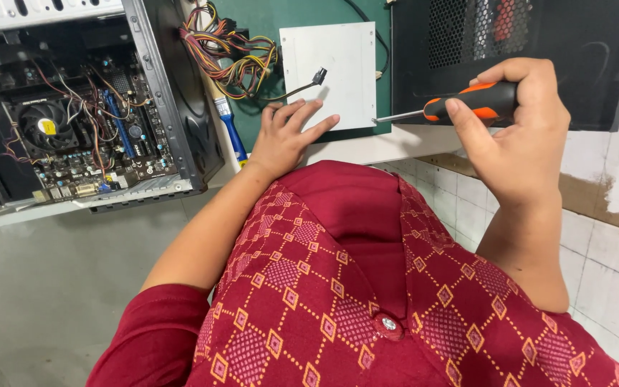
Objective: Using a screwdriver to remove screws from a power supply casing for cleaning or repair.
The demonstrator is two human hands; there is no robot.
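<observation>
Head view, right hand [517, 136] gripping screwdriver [460, 106], left hand [284, 140] seemingly touching grey drive [338, 64]

Open computer case [87, 115] lying at the far left, motherboard [94, 147] and round cooler fan [46, 125] showing inside; just right of the case, a tangled bundle of coloured wires [227, 54] over a green mat [252, 132]; blue-handled brush [229, 129] beside the case's right edge; well right of the case, a black perforated housing [539, 43]; below it, white tiled wall [610, 236].
</observation>
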